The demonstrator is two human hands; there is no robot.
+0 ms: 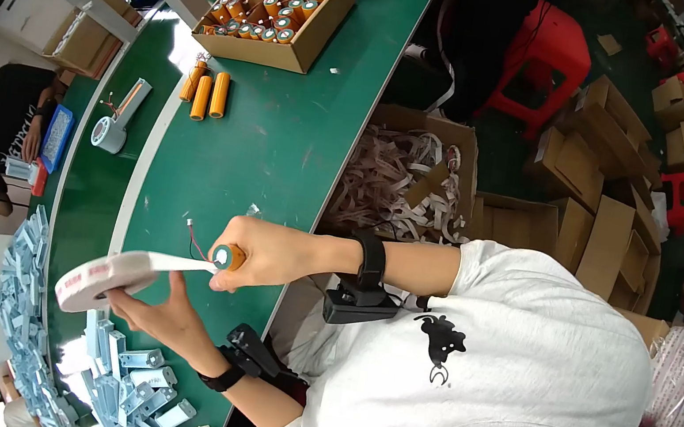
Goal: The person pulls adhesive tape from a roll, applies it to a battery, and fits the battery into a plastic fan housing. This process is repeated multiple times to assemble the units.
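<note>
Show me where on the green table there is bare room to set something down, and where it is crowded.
The widest free patch on the table lies between the loose orange cells and the right hand, bounded by the near edge. It is crowded at the far end, around the cardboard box, and beside the left hand, where light-blue parts are heaped.

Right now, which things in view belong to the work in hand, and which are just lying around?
In the work:
orange cell, in the right hand
white tape roll, in the left hand, its strip running to the cell
loose orange cells, box of cells, probably

Seemingly lying about:
red stool
open cartons
pale blue casings, untouched
</note>
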